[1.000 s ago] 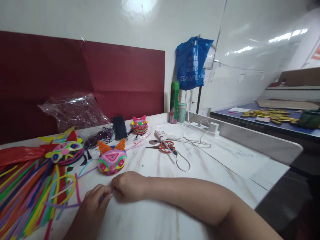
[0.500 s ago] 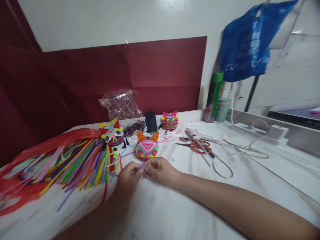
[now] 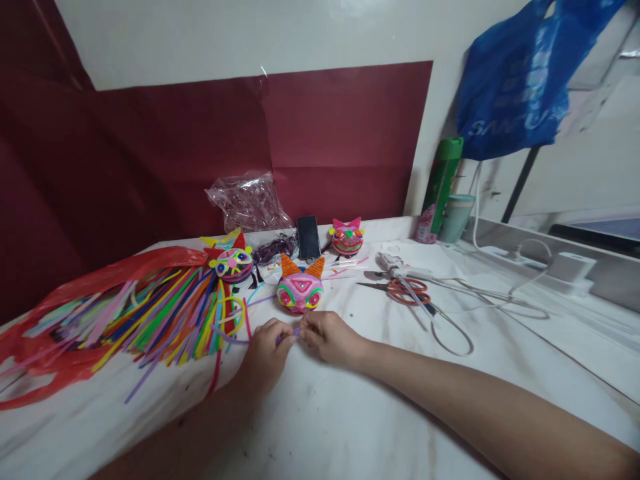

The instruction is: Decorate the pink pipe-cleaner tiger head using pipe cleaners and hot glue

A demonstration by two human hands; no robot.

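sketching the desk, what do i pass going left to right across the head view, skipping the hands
Red plastic bag → red-eared head → orange-eared head → pink-eared head → green-capped can → white charger

Both hands, left and right, are pinching a purple stem over the desk. An orange-eared head is sitting just beyond them. Colourful stems are spreading to the left; scissors and a glue gun are lying to the right, a phone is resting at the far side.
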